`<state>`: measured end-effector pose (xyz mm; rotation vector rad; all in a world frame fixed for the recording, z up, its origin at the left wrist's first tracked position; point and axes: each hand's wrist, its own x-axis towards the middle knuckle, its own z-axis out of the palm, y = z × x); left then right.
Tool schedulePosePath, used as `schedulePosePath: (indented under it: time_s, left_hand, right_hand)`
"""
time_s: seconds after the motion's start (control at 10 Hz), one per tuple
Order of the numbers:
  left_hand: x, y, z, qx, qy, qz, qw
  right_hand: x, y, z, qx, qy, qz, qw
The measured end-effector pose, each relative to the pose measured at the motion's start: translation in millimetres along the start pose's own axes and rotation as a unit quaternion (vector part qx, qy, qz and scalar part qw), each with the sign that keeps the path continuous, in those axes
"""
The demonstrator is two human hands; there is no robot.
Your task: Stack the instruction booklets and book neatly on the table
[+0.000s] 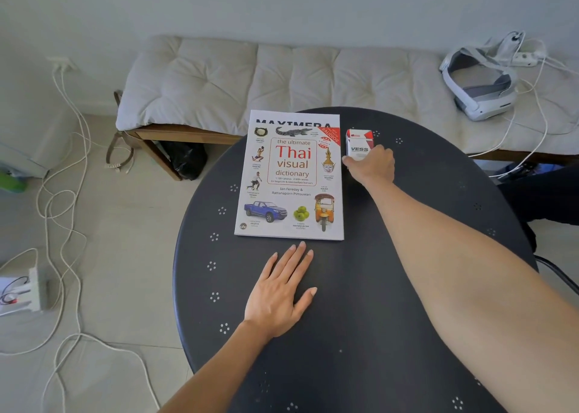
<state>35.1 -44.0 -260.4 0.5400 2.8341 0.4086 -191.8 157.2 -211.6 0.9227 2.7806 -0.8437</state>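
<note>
A white Thai visual dictionary book (291, 181) lies face up on the round black table (407, 256), on top of a booklet whose top edge with black letters (293, 118) peeks out behind it. My left hand (283, 290) rests flat on the table, fingers spread, just in front of the book's near edge. My right hand (371, 163) reaches to the book's right and grips the lower part of a small red and white VESS box (359, 141), which stands beside the book's top right corner.
Behind the table is a bench with a pale cushion (250, 77). A white headset (482, 83) and cables lie on its right end. White cables (59, 218) trail across the tiled floor at left. A dark chair (545, 199) stands at right.
</note>
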Motion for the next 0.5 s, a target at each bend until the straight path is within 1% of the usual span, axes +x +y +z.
schedulePosePath:
  time_s: [0.3, 0.4, 0.5]
  left_hand:
    - [-1, 1, -3, 0.011, -0.002, 0.0, 1.0]
    - [-1, -1, -1, 0.012, 0.007, 0.0, 1.0]
    - [-1, 2, -5, 0.008, 0.003, -0.005, 1.0]
  right_hand:
    - [-6, -3, -5, -0.011, 0.001, 0.003, 1.0]
    - [-11, 1, -9, 0.003, 0.021, -0.004, 1.0]
    - [-19, 1, -20, 0.068, 0.038, -0.016, 0.997]
